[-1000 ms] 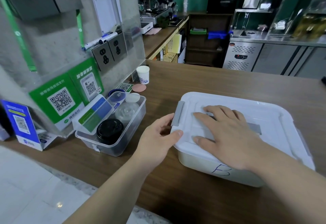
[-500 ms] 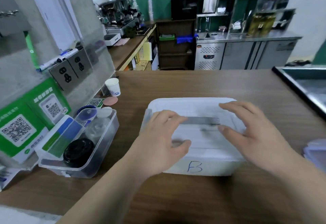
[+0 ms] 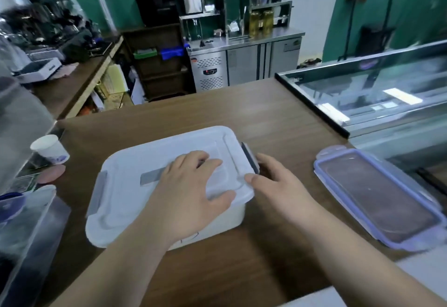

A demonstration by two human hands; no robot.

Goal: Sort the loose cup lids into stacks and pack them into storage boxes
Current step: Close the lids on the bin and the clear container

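Note:
A white storage box (image 3: 125, 200) with its lid on stands in the middle of the wooden counter (image 3: 242, 118). My left hand (image 3: 188, 190) lies flat on the lid, fingers spread over the grey handle strip. My right hand (image 3: 278, 185) is at the box's right end, thumb on the lid's corner and fingers by the grey side latch (image 3: 249, 159). A clear bin (image 3: 31, 229) at the far left is blurred; its contents cannot be made out.
A clear lid with a purple rim (image 3: 377, 198) lies flat on the counter to the right. A glass display case (image 3: 362, 98) borders the right side. A white paper cup (image 3: 49, 149) and a pink round lid (image 3: 52, 173) sit at the left.
The view swung right. My left hand slid across the lid toward its right half. My right hand left the lid top and went to the right-end latch.

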